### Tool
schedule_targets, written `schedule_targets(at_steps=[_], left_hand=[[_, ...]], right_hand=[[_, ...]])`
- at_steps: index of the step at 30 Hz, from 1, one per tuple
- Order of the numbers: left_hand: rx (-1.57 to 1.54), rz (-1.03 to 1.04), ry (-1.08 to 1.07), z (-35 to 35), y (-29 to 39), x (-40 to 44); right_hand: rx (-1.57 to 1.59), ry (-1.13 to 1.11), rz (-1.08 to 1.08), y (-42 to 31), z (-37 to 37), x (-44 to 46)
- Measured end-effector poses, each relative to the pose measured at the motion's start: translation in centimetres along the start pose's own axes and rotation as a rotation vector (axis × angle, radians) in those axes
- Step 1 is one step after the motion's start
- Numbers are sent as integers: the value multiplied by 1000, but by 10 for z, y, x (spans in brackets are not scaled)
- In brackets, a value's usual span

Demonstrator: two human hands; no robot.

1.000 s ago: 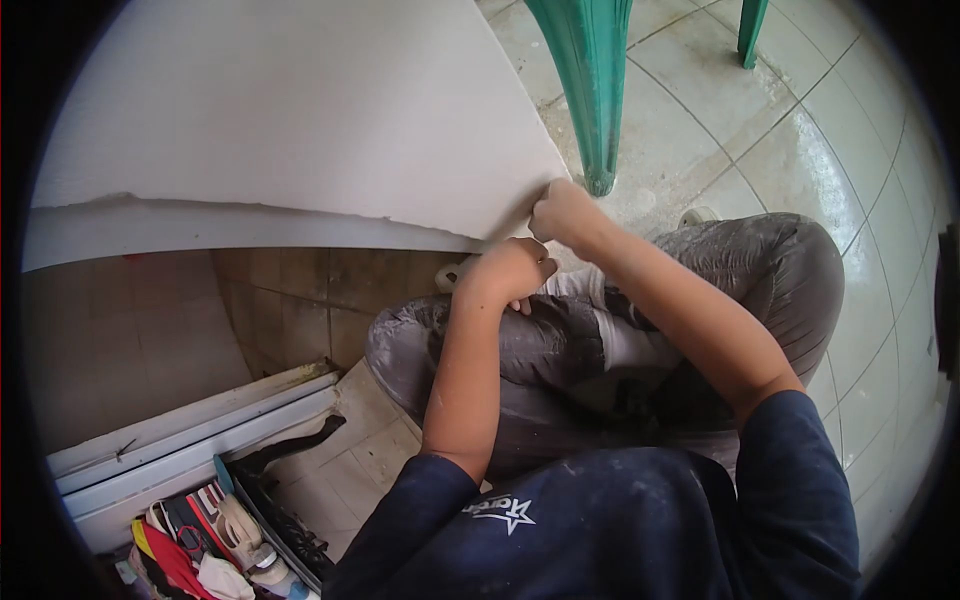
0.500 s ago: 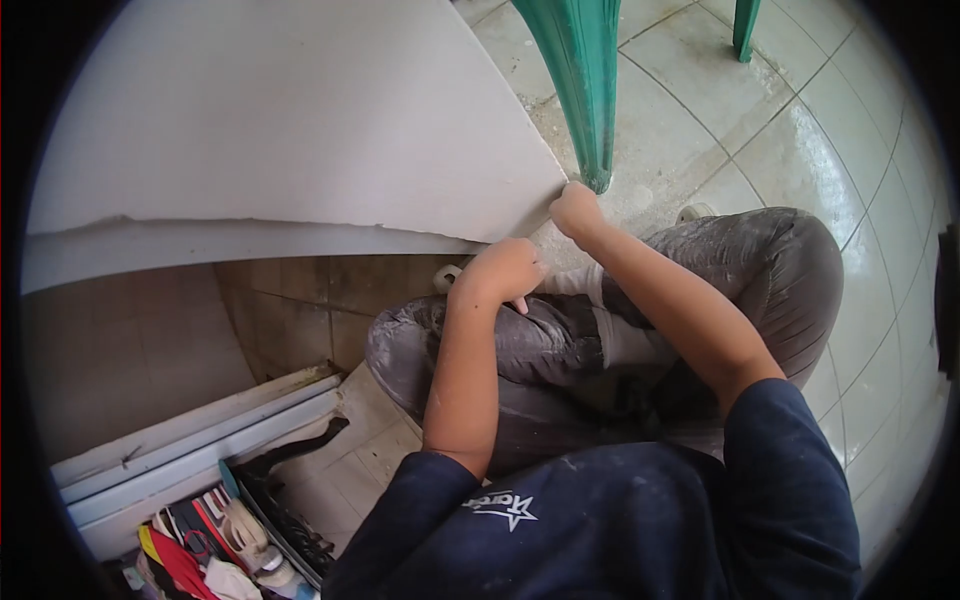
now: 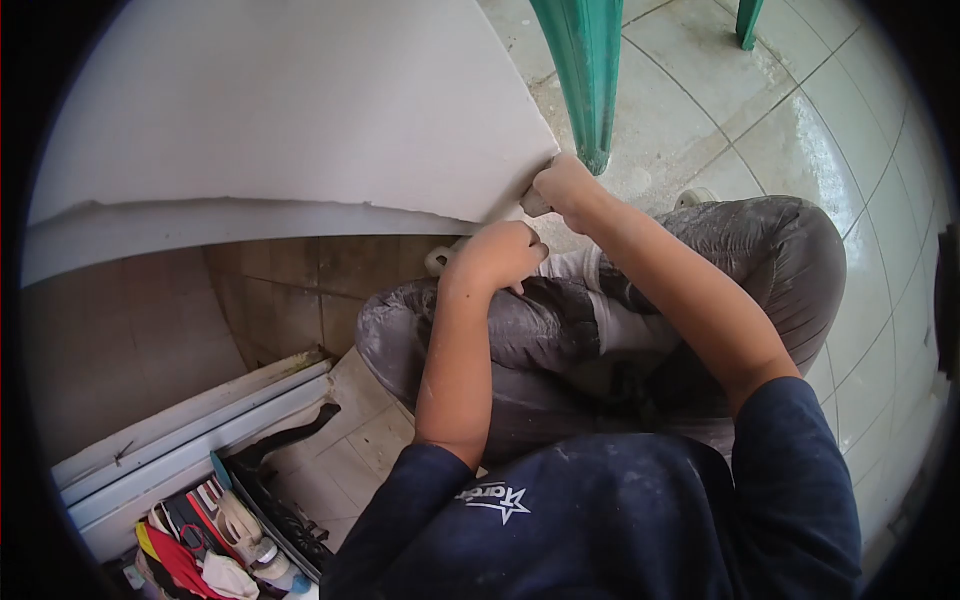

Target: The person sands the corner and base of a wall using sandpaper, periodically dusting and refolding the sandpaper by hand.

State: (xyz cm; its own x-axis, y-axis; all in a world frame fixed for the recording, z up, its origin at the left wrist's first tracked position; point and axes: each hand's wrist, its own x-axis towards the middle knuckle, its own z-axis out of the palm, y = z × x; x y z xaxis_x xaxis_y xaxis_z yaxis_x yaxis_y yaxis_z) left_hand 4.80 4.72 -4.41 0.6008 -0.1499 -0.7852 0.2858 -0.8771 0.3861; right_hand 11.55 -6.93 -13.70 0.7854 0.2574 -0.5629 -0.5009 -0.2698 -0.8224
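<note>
A large white board point(image 3: 300, 110) with a ragged lower edge fills the upper left. My left hand point(image 3: 498, 255) is at its near corner, fingers curled and turned down; the board's corner is partly behind it, and I cannot see what the fingers grip. Along the board's right edge, my right hand point(image 3: 567, 190) is closed in a fist. A dusty greyish patch shows under its fingers, but whether that is an object or the fingertips I cannot tell. Both hands are above my bent, dusty legs point(image 3: 510, 325).
A green plastic leg point(image 3: 588, 85) stands just beyond my right hand, with another green leg point(image 3: 747, 25) farther back. Dusty tiles point(image 3: 690, 110) cover the floor. At lower left are a white frame piece point(image 3: 200, 430) and a box of mixed items point(image 3: 205, 540).
My right hand has moved slightly up and left along the board's edge, its wrist turning so the underside of the fist shows. My left hand is a little higher in view.
</note>
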Motion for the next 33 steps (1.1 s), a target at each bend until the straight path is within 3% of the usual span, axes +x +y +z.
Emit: schedule_targets(at_steps=[3,9,13,14,17,20,26,29,30,31,33], left_hand=[[22,18,-46,-3,1,0],[88,44,-81,-2,1,-5],[146,56,-77,-2,-1,5],[162,54,-93,-1,0,6],[111,132,-71,3,6,0],[43,168,-106,-2,15,-19],[150,122,-58,2,7,-5],[127,117,-44,6,14,-15],[143,103,-62,9,15,-17],[163,94,-71,9,17,-18],[197,78,-74,8,23,-16]], right_hand=[[24,115,66,49,11,39],[364,58,60,-16,0,-20],[236,-29,64,15,2,4],[223,149,0,29,14,11],[462,-21,73,7,21,3],[356,58,92,-19,20,-23],[402,2,34,11,28,-1],[118,-186,55,-20,18,-19],[-149,-203,-120,-17,18,-17],[-415,-175,-297,-15,17,-16],[-344,98,-155,-12,29,-26]])
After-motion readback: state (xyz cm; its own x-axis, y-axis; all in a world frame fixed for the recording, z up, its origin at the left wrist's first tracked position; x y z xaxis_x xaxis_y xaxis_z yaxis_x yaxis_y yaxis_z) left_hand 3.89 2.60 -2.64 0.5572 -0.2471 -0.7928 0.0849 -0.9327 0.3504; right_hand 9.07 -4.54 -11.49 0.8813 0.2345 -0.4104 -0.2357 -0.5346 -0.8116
